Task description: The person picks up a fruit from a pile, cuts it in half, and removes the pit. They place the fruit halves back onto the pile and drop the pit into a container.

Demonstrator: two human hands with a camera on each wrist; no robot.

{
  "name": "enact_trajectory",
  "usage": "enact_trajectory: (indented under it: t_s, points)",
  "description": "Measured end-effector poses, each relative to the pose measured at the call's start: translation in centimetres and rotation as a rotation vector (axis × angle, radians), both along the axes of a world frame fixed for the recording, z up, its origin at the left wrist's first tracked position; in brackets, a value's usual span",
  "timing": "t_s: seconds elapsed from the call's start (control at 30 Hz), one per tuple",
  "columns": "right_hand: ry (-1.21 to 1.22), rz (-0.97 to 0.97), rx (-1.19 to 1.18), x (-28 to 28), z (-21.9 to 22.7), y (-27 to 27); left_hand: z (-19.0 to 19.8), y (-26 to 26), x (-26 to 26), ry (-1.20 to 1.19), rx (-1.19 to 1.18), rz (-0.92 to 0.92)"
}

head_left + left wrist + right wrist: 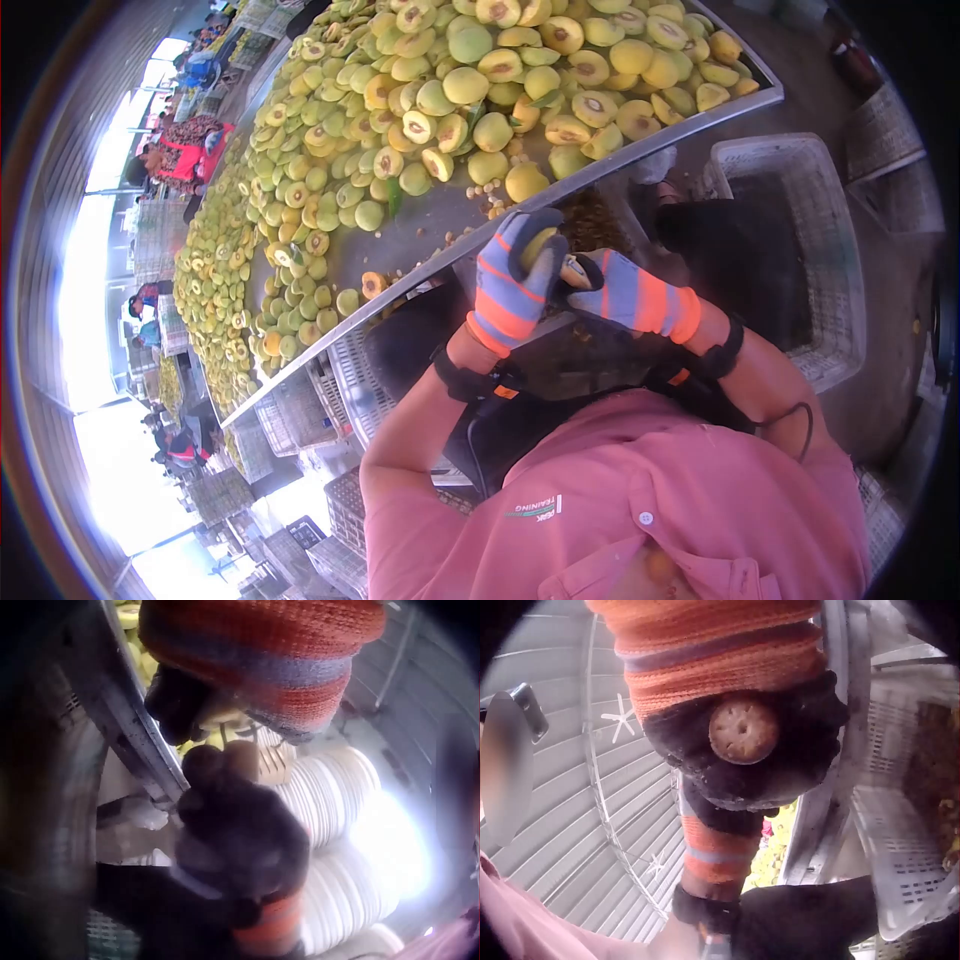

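In the head view my gloved left hand point(512, 285) curls round a yellow-green peach point(538, 246) in front of the table edge. My right hand point(630, 292), also gloved, grips a tool with a wooden handle point(742, 730); the round butt of that handle shows at the palm in the right wrist view. The tool's pale front part point(573, 272) meets the fruit between the two hands. Its working end is hidden by the fingers. Dark palms and orange cuffs fill much of both wrist views.
A metal-edged table point(640, 162) bears a large heap of whole and halved peaches point(400, 110), with loose pits point(495, 200) near its rim. White plastic crates point(850, 260) stand at the right and below the table. Several people point(185, 155) are at the far left.
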State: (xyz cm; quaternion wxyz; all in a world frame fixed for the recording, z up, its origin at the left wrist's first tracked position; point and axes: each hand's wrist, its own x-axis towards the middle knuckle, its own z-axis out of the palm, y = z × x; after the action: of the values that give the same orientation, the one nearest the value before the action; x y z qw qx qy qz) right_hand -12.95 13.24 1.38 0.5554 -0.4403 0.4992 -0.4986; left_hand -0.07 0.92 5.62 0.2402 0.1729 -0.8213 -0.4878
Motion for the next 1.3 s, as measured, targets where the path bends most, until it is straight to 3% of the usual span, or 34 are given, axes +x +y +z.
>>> enact_trajectory:
  t_s: [0.07, 0.13, 0.23, 0.3, 0.37, 0.4, 0.43, 0.57, 0.6, 0.63, 0.67, 0.7, 0.77, 0.83, 0.9, 0.97, 1.03, 1.07, 1.1, 1.13, 1.17, 1.23, 1.3]
  points:
    - [-0.094, 0.004, 0.075, 0.0, 0.6, 0.1, 0.2, 0.3, -0.1, 0.033, 0.276, 0.020]
    - [-0.268, 0.012, 0.208, 0.4, 1.6, 0.2, 0.4, -0.4, 0.1, -0.046, 0.309, 0.014]
    - [-0.320, 0.050, 0.381, 0.4, 2.2, 0.0, 0.4, -1.7, 0.6, -0.138, 0.233, -0.016]
    - [-0.024, 0.169, 0.004, 0.4, 0.0, -0.3, 0.6, -2.1, 0.9, -0.194, 0.246, -0.021]
    - [-0.002, 0.158, -0.123, 0.2, -1.0, 0.0, 0.7, -1.1, 0.8, -0.130, -0.220, 0.023]
    - [-0.133, 0.104, -0.060, 0.5, -1.2, 0.1, 0.8, -0.4, 1.4, -0.118, -0.459, 0.076]
    - [-0.272, 0.073, 0.013, 1.1, -1.5, 0.1, 1.1, 0.2, 1.8, -0.198, -0.511, 0.104]
    - [-0.149, -0.040, 0.000, 1.6, -0.8, 1.0, 0.7, 0.0, 3.3, -0.182, -0.590, -0.009]
    - [-0.144, 0.011, 0.007, 1.6, 0.4, 0.8, 1.3, 0.0, 3.7, -0.197, -0.560, -0.058]
    - [-0.135, 0.046, 0.012, 1.6, 1.0, 0.5, 0.7, -0.2, 3.9, -0.026, -0.632, -0.072]
    - [0.024, 0.061, -0.005, 1.5, 0.5, 0.2, 0.2, -0.3, 4.5, 0.007, -0.645, -0.049]
    - [0.014, 0.057, -0.020, 2.1, 1.1, -0.1, -0.1, -0.3, 4.4, 0.057, -0.655, -0.043]
    - [0.005, 0.004, -0.048, 2.6, 2.5, -0.3, 0.0, -0.4, 4.4, 0.012, -0.459, -0.029]
    - [0.151, 0.022, -0.054, 2.3, 1.4, -0.7, 0.2, -0.6, 4.4, 0.015, -0.293, -0.023]
    - [0.188, -0.002, -0.044, 3.1, 1.8, -1.1, -2.1, -0.7, 3.7, 0.057, -0.094, 0.046]
    - [0.345, 0.098, 0.115, 3.1, 1.2, -1.5, -3.4, -0.5, 3.5, -0.055, 0.313, 0.082]
    - [0.275, -0.065, 0.047, 4.5, -3.0, -1.4, -5.2, -0.7, 3.3, 0.054, 0.442, 0.116]
    - [0.200, -0.061, 0.075, 4.5, -2.2, -1.6, -5.7, -0.8, 3.4, 0.053, 0.582, 0.143]
    - [0.122, -0.052, 0.093, 4.5, -1.1, -2.1, -5.3, -1.2, 3.3, 0.075, 0.476, 0.126]
    - [0.040, -0.046, 0.106, 4.2, -0.4, -2.3, -4.7, -1.6, 3.1, 0.085, 0.560, 0.103]
    - [0.010, -0.016, 0.221, 3.7, -0.2, -2.3, -4.0, -1.9, 3.0, 0.090, 0.645, 0.078]
    - [-0.061, 0.051, 0.439, 2.6, 0.1, -2.3, -3.6, -2.0, 2.7, 0.087, 0.589, 0.037]
    - [-0.217, 0.039, 0.303, 2.6, -0.7, -2.0, -4.2, -2.0, 2.6, 0.086, 0.597, 0.034]
